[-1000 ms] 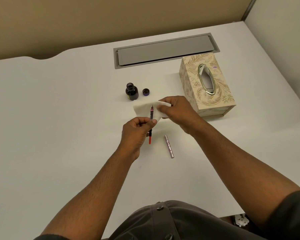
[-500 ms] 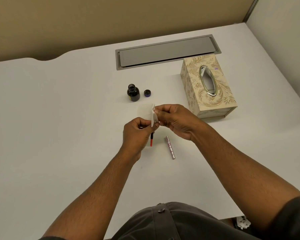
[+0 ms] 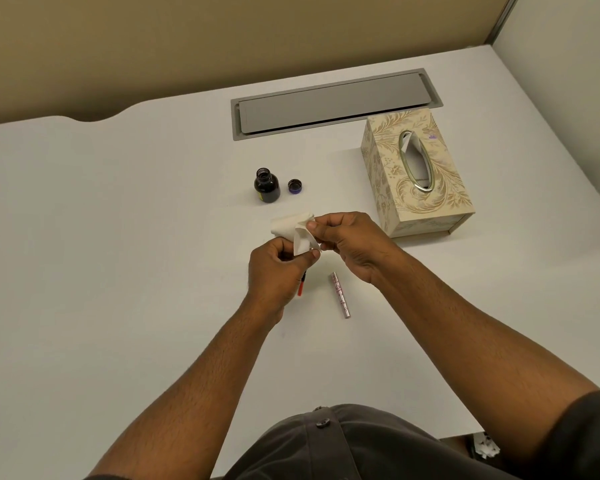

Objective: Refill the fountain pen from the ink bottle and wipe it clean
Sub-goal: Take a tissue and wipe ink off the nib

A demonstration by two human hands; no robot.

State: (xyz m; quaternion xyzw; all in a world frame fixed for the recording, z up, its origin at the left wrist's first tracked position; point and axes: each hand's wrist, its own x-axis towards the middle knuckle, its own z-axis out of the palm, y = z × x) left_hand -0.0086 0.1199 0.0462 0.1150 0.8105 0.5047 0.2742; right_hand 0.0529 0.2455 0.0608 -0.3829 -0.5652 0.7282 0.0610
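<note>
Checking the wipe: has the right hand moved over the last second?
Yes. The right hand drew back from the ink bottle toward the person.

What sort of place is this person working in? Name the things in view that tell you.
Probably an office desk or cubicle: a white desk with a grey cable-access flap set in it, and tan partition panels behind.

The white worktop [image 3: 84,237], with a grey rectangular cable hatch [image 3: 333,103] recessed near its far edge, abuts a tan wall [image 3: 222,36] and a pale side partition [image 3: 568,81] under even lighting.
</note>
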